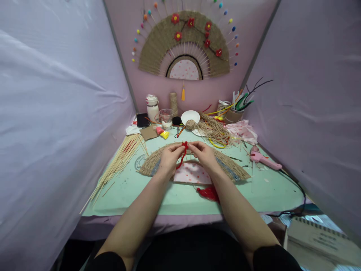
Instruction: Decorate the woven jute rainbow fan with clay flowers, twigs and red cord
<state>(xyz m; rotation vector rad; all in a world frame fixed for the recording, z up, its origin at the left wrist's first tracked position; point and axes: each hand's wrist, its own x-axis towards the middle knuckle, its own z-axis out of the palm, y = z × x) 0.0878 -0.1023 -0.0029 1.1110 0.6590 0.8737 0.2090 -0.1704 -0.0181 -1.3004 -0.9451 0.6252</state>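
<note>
A red fuzzy pipe cleaner (pixel 182 160) is pinched between both hands, its top bent into a small flower-like shape and its loose end hanging down to the left. My left hand (pixel 170 158) grips its left side with thumb and fingers. My right hand (pixel 203 153) closes on its right side. Below the hands lies a woven twine fan (pixel 234 165) with blue-grey patches, partly covered by my arms. At its centre is a half-round piece of white cloth (pixel 191 174) with pink spots. A red tassel (pixel 208 193) rests under my right forearm.
Thin bamboo sticks (pixel 120 160) lie at left. A pink glue gun (pixel 265 160) with a black cord sits at right. Behind are a white bottle (pixel 152 109), a clear cup (pixel 166 119), loose twine (pixel 216 130) and a tool holder (pixel 234 116). A finished fan (pixel 158 45) hangs on the back wall.
</note>
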